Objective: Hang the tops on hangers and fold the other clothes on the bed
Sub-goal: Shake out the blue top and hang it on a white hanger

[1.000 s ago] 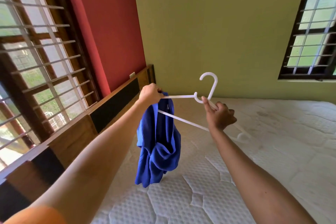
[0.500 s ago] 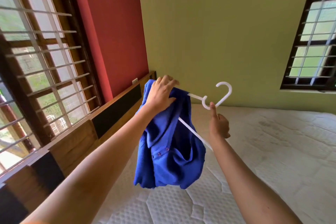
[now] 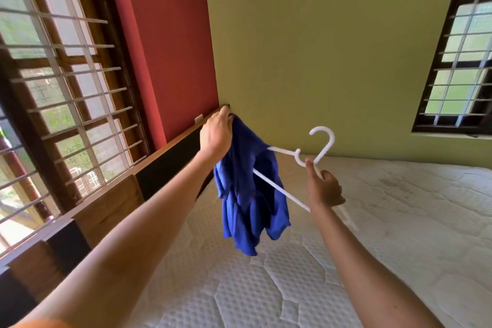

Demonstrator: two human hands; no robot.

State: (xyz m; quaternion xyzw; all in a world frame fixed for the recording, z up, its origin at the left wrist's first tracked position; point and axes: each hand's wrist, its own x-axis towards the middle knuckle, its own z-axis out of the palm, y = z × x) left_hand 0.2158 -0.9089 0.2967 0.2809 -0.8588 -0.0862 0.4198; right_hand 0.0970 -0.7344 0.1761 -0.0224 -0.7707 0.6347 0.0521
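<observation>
We see left hand [image 3: 216, 136] gripping blue top [image 3: 250, 189] at its upper edge | right hand [image 3: 323, 189] gripping white hanger [image 3: 282, 190] | top draped over hanger's left end, above bed [image 3: 399, 221]

There were 2 hands: the left hand [image 3: 216, 135] at 12 o'clock, the right hand [image 3: 325, 189] at 3 o'clock. Also 1 blue top [image 3: 250, 189], 1 white hanger [image 3: 300, 157], 1 mattress [image 3: 399, 221], and 2 barred windows [image 3: 53, 82], at 9 and 2 o'clock.
</observation>
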